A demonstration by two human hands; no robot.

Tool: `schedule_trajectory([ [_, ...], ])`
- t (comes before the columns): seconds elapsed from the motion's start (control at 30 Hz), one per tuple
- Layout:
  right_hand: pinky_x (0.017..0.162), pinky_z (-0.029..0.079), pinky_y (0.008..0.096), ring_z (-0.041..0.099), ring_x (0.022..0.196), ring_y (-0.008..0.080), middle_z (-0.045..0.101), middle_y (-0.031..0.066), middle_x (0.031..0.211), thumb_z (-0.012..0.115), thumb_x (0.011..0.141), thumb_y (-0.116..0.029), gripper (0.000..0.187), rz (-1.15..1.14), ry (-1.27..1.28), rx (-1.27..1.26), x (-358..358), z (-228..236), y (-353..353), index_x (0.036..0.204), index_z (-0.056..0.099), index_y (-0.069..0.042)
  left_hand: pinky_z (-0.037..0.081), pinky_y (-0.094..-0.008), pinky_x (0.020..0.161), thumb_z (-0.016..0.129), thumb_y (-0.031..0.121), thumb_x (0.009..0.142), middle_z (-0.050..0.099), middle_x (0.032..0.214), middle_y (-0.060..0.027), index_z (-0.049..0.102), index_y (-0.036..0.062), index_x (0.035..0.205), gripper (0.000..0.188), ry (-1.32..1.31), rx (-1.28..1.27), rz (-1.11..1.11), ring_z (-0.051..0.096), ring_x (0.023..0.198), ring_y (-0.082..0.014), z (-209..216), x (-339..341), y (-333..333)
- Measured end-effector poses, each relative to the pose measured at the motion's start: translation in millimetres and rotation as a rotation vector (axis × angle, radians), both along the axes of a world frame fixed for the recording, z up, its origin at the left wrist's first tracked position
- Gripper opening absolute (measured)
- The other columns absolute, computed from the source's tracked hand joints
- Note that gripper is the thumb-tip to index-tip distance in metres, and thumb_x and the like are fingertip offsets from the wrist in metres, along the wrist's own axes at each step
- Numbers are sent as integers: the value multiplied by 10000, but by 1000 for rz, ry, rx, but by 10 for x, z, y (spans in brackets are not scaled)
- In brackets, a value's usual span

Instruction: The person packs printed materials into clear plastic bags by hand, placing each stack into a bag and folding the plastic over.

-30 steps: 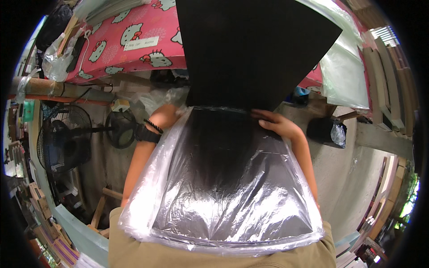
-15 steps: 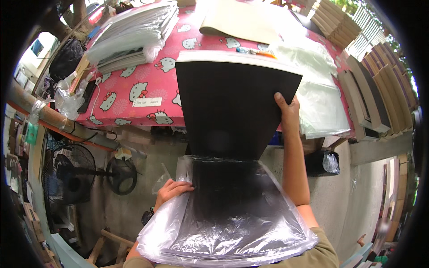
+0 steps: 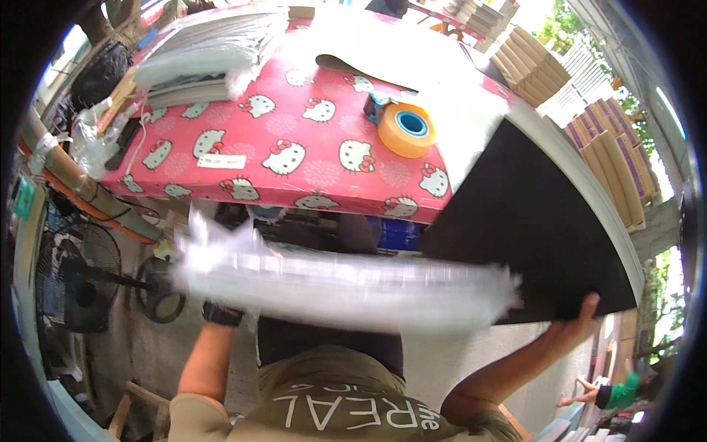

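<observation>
Pink cartoon-cat-print table (image 3: 243,166): spans the far half of the view, its near edge running left to right.

Large flat black board with a white edge (image 3: 537,228): right side, tilted. Long axis runs from near right up to far left; far corner sits over the table's right end, near corner out at the right hand. White edge faces right.

Clear plastic bag (image 3: 346,283): motion-blurred, stretched as a wide band left to right across the middle, in front of the board's lower left part and just below the table edge.

Stack of grey-white sheets (image 3: 210,51): far left on the table, long side left to right. Bare brown sheet (image 3: 368,70) lies far centre.

Brown flat-packed cartons (image 3: 589,110): stacked in rows, far right beyond the table.

Black floor fan (image 3: 77,291): near left, on the ground.

Orange tape roll with blue core (image 3: 406,129): lying flat on the table, right of centre, just left of the board's far corner.

Small white rectangular label (image 3: 221,161): on the tablecloth, left of centre.

Right hand (image 3: 578,324): grip closed on the board's near corner, thumb over the black face.

Left hand (image 3: 224,295): hidden behind the blurred bag at its left end; grip state can't be told. Black wristband shows below it.
</observation>
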State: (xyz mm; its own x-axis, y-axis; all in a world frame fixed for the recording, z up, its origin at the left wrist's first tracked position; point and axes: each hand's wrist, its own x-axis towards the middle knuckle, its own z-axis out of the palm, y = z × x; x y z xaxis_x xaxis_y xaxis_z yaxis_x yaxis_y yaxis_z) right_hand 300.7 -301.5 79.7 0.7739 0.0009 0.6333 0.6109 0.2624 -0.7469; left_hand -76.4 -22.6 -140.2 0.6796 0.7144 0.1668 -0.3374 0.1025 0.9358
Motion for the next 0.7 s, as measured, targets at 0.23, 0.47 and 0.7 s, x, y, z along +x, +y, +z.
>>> schedule_trajectory([
  [0.23, 813, 464, 369, 533, 897, 264, 509, 190, 1046, 690, 683, -196, 559, -357, -191, -27, -171, 405, -749, 1084, 431, 96, 461, -292, 630, 746, 209, 611, 627, 740, -91, 595, -25, 841, 362, 613, 450, 209, 591, 664, -164, -114, 379, 344],
  [0.47, 800, 458, 372, 523, 910, 275, 507, 184, 1037, 732, 594, -211, 687, -148, -142, -101, -163, 369, -713, 1116, 408, 96, 450, -305, 691, 754, 244, 589, 623, 822, -130, 569, -26, 927, 471, 739, 152, 56, 599, 760, -208, -797, 339, 291],
  [0.7, 862, 374, 361, 495, 951, 275, 496, 182, 1057, 692, 616, -128, 667, 317, 310, -92, -392, -283, 1020, 1167, 374, 73, 430, -349, 755, 758, 231, 566, 594, 915, -178, 534, -10, 991, 538, 712, 374, 312, 563, 886, -312, -953, 302, 117],
])
